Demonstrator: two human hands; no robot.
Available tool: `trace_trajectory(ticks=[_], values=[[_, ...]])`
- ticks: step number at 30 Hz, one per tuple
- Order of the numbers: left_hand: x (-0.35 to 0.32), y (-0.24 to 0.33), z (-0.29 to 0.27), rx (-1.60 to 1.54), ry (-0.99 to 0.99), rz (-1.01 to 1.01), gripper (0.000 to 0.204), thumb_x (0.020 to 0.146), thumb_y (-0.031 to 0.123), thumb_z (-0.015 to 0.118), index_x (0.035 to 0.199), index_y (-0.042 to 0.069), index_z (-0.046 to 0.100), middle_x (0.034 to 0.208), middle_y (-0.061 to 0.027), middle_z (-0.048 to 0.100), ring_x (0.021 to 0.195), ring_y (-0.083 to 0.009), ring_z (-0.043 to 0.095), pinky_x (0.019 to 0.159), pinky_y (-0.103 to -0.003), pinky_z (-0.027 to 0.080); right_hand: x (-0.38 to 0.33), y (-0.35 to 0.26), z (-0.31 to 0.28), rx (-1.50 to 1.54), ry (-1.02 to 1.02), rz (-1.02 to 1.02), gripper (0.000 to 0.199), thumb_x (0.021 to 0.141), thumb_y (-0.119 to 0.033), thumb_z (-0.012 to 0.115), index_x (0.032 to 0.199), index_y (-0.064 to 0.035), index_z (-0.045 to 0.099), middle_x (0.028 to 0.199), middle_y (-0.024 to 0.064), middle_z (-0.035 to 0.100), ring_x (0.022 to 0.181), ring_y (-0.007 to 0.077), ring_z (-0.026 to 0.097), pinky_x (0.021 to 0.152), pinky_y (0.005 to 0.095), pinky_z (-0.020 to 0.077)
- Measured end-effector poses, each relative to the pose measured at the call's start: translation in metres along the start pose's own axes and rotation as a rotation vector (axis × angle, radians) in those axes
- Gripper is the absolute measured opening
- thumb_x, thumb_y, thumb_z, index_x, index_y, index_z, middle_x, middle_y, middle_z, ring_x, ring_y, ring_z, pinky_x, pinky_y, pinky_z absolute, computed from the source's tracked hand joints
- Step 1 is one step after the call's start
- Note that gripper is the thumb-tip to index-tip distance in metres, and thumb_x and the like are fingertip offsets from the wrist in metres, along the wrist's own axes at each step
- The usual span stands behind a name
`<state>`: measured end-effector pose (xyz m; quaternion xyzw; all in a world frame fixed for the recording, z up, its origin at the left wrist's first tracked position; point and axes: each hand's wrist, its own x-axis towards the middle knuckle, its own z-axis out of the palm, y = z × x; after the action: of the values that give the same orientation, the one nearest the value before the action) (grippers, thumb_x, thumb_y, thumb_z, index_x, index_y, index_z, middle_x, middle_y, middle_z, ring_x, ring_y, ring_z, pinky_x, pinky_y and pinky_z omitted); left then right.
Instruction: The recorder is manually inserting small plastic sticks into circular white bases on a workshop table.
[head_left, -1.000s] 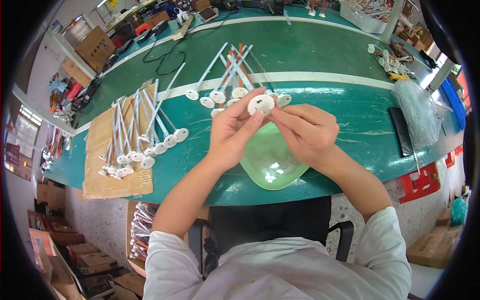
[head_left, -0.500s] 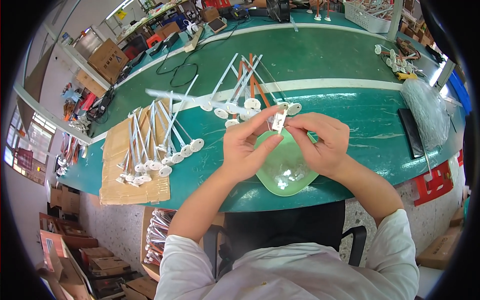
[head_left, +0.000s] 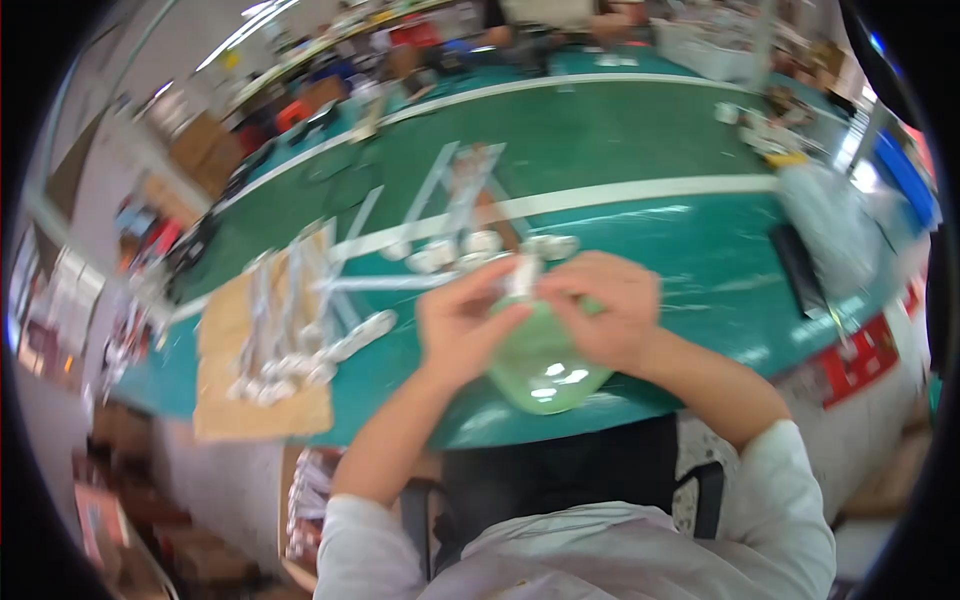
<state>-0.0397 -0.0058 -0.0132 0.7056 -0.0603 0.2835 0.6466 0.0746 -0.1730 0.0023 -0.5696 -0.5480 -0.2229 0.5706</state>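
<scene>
My left hand is closed around the end of a thin silvery rod that points left, nearly level. Its white plastic end piece stands up between my two hands. My right hand pinches beside that end piece; whatever is in its fingertips is too small and blurred to name. Beneath both hands lies a light green bowl with small shiny clear bits in it. Just beyond them is a bunch of silvery and brown rods with white round ends.
More white-ended rods lie on a cardboard sheet at the left. At the right are a black flat object and a clear plastic bag. An open box of rods stands below the table edge. A chair armrest is near my right side.
The view has shifted and blurred. The rod in my left hand has swung from a slope to nearly level, and its white end now points upward. Both hands keep their grip.
</scene>
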Motion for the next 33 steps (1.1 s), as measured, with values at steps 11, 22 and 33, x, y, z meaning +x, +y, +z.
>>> trace_trajectory(ticks=[11,22,33], values=[[0.01,-0.029,-0.035,-0.149,-0.045,0.007,0.049,0.08,-0.001,0.077,0.128,-0.007,0.065,0.116,-0.0114,0.071,0.104,-0.0178,0.068,0.095,-0.033,0.052,0.008,0.01,-0.012,0.295,-0.159,0.01,0.007,0.082,-0.009,0.078,0.089,-0.0066,0.079,0.088,0.0078,0.075,0.079,0.0269,0.069,0.071,0.0392,0.0547],[0.007,-0.025,-0.022,-0.118,0.028,0.005,0.046,0.078,-0.002,0.081,0.122,-0.005,0.069,0.114,-0.0099,0.072,0.103,-0.0172,0.068,0.094,-0.033,0.053,-0.001,0.009,0.0,-0.01,0.008,-0.203,0.012,0.081,-0.007,0.074,0.089,-0.0051,0.065,0.084,0.0084,0.065,0.072,0.0286,0.063,0.065,0.0398,0.0508],[0.007,-0.025,-0.004,0.018,0.069,-0.005,0.045,0.088,-0.006,0.07,0.132,-0.008,0.063,0.118,-0.014,0.072,0.104,-0.0198,0.07,0.094,-0.035,0.055,-0.01,0.015,0.014,-0.056,0.025,-0.149,0.01,0.083,-0.007,0.067,0.091,-0.0032,0.062,0.086,0.0089,0.062,0.078,0.0301,0.063,0.07,0.0418,0.0515]])
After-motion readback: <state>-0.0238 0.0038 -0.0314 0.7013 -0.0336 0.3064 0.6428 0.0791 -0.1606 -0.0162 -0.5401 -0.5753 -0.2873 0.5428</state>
